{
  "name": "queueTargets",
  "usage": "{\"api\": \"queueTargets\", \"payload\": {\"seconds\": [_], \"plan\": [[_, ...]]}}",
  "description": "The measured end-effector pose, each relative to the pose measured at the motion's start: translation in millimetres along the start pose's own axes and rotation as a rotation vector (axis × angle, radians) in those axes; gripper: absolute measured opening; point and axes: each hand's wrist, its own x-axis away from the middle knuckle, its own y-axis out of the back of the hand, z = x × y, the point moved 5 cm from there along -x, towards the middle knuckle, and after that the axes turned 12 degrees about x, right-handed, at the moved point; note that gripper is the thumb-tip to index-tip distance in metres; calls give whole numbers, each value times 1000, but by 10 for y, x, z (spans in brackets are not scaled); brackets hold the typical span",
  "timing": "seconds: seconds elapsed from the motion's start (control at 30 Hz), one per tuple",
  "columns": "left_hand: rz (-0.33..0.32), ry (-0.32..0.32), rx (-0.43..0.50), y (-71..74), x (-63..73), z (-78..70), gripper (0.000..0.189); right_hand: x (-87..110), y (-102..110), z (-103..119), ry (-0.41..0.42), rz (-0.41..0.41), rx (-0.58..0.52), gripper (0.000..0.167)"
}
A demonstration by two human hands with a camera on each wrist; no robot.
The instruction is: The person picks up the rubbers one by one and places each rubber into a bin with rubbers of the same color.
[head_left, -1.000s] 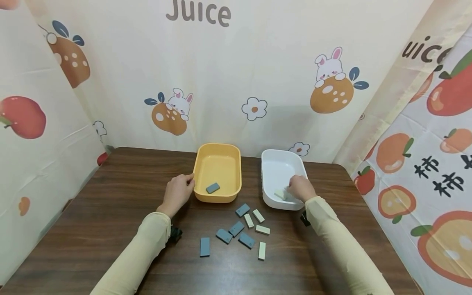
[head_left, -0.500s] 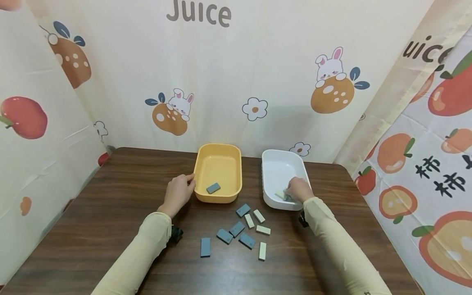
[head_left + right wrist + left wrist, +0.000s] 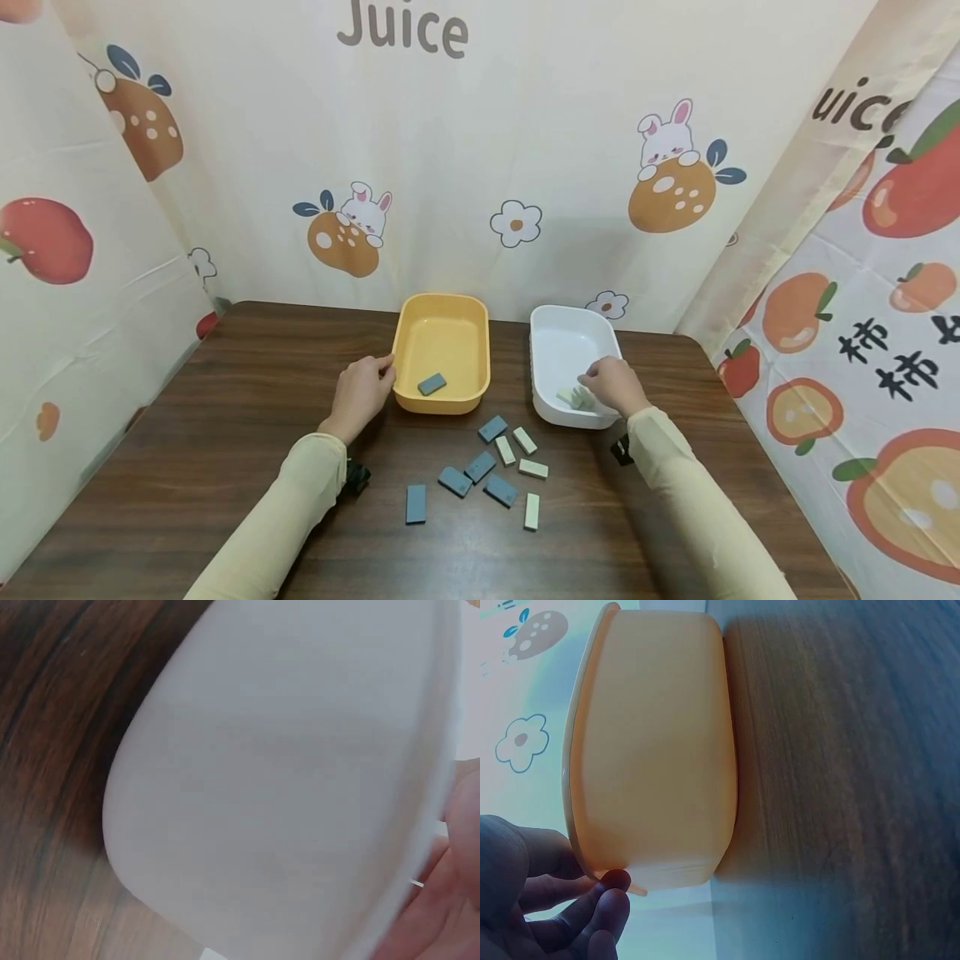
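Note:
My left hand pinches the left rim of a yellow plastic bin; thumb and fingers meet at that rim in the left wrist view. A blue-grey block lies inside the bin. My right hand is over the near right part of a white plastic bin, fingers loosely bent. Just below the fingertips, pale green blocks lie in the white bin, partly hidden. In the right wrist view the white bin's wall covers most of the fingers.
Several blue-grey blocks and pale green blocks are scattered on the dark wooden table in front of the bins. A printed curtain hangs right behind the table's far edge.
My right hand has lifted slightly from the white bin's floor, and another pale green block now shows there, let go. My left hand has stayed on the yellow bin's rim.

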Motion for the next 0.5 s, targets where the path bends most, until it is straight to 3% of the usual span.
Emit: {"api": "queueTargets", "payload": {"seconds": [0.23,0.5], "plan": [[6,1,3,-4,4,5,35,136,111,-73,-6,-125,-51,32],[10,11,0,-4,-2,10,35,274,238,-206,-77,-161,-118,34]]}}
